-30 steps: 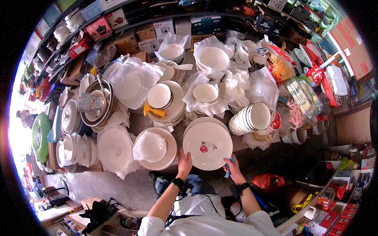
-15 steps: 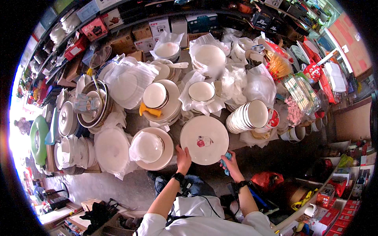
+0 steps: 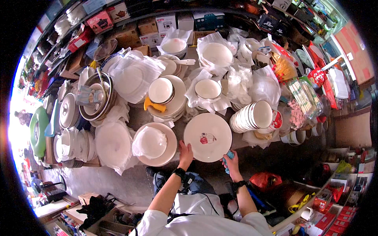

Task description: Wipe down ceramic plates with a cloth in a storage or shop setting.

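Observation:
A large round white plate (image 3: 208, 147) with a small red-and-grey print near its middle is at the table's front edge, its face toward me. My left hand (image 3: 186, 156) is at its lower left rim, with the thumb by the edge and the fingers partly hidden. At the lower right rim, my right hand (image 3: 233, 163) is closed round a crumpled blue cloth (image 3: 227, 162), which touches or nearly touches the plate. Left of the plate, a paper-wrapped bowl (image 3: 149, 142) sits on another wide plate (image 3: 170, 151).
Stacked bowls (image 3: 254, 116) lean on their side to the right. Behind are a plate stack with small bowls (image 3: 160, 90) and an orange object (image 3: 153, 106), plus a paper-lined bowl (image 3: 208, 89). Metal basins (image 3: 96, 118) stand left. A red bag (image 3: 265, 179) lies lower right.
The view has shifted slightly, so most things on the table appear a little farther right. Both hands stay at the plate's lower rim, and the right still holds the cloth.

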Demonstrator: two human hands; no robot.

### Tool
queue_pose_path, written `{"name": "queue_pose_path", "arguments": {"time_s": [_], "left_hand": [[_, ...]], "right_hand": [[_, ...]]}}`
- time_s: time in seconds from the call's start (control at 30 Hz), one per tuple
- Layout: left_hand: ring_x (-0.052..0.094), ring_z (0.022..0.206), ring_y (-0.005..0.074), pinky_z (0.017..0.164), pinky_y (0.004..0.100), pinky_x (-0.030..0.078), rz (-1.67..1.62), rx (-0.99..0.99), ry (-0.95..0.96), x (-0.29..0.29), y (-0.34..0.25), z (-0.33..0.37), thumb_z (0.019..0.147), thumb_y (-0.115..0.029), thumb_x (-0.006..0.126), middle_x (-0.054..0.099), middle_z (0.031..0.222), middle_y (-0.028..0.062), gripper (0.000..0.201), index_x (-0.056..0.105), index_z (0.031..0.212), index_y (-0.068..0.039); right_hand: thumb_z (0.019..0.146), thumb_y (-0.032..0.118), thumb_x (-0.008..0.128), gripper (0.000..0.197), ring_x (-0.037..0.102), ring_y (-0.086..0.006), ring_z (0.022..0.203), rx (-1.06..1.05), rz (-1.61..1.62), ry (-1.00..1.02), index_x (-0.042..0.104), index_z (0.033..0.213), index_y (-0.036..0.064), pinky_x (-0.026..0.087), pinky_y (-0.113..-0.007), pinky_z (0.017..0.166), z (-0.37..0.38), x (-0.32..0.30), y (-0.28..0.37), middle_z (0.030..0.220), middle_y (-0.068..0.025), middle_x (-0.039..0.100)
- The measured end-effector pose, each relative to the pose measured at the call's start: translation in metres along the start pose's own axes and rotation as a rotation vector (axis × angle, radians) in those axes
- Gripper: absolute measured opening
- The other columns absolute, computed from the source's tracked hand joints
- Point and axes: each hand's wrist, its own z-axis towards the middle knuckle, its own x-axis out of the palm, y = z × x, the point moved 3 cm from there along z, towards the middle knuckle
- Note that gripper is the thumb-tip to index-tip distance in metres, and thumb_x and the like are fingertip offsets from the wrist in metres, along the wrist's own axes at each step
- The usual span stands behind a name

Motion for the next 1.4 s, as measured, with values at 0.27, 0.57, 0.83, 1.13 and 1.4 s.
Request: {"name": "queue_pose_path", "arguments": {"time_s": [0.27, 0.57, 0.83, 1.13, 1.4], "left_hand": [[0.049, 0.126, 0.0504, 0.105, 0.051, 0.041, 0.03, 0.087, -0.03, 0.006, 0.02, 0.011, 0.103, -0.024, 0.05, 0.046, 0.138, 0.0351, 0.055, 0.026, 0.144, 0.004], [0.066, 0.1, 0.0364, 0.083, 0.0477, 0.056, -0.023, 0.095, 0.06, 0.0, 0.018, 0.0, 0.101, -0.029, 0.057, 0.058, 0.128, 0.0265, 0.059, 0.03, 0.143, 0.001], [0.067, 0.067, 0.0183, 0.054, 0.0308, 0.057, 0.021, -0.214, 0.801, -0.057, 0.022, -0.037, 0.103, -0.037, 0.046, 0.07, 0.108, 0.0092, 0.04, 0.058, 0.12, -0.002], [0.068, 0.072, 0.015, 0.058, 0.0305, 0.057, 0.321, -0.242, 1.231, -0.187, 0.09, -0.063, 0.1, -0.032, 0.044, 0.073, 0.091, 0.0026, 0.036, 0.07, 0.1, -0.007], [0.067, 0.074, 0.0124, 0.064, 0.0293, 0.056, 0.391, -0.422, 0.872, -0.367, 0.152, -0.156, 0.103, -0.034, 0.044, 0.071, 0.087, 0.0, 0.035, 0.07, 0.104, -0.01]], "right_hand": [[0.096, 0.015, 0.067, 0.04, 0.058, -0.0108, 0.059, 0.004, 0.046, -0.031, 0.044, 0.128, 0.0078, 0.041, -0.022, 0.045, -0.008, 0.004, -0.002, 0.083, -0.0079, 0.067], [0.097, 0.022, 0.068, 0.047, 0.059, -0.0114, 0.063, -0.006, -0.02, -0.105, 0.04, 0.132, 0.009, 0.043, -0.024, 0.048, -0.023, 0.003, -0.001, 0.087, -0.0081, 0.067], [0.097, 0.027, 0.067, 0.031, 0.068, -0.0155, 0.074, 0.17, -0.185, 0.271, 0.052, 0.113, 0.0057, 0.05, -0.026, 0.056, -0.061, 0.004, 0.001, 0.098, -0.0124, 0.072], [0.096, 0.024, 0.07, 0.044, 0.071, -0.0166, 0.088, 0.353, -0.379, 0.727, 0.057, 0.135, 0.0069, 0.057, -0.028, 0.068, -0.084, 0.043, -0.005, 0.105, -0.0069, 0.069], [0.096, 0.023, 0.071, 0.045, 0.071, -0.0169, 0.091, 0.449, -0.427, 0.753, 0.057, 0.137, 0.0095, 0.058, -0.029, 0.069, -0.09, 0.074, -0.017, 0.108, -0.0055, 0.07]]}}
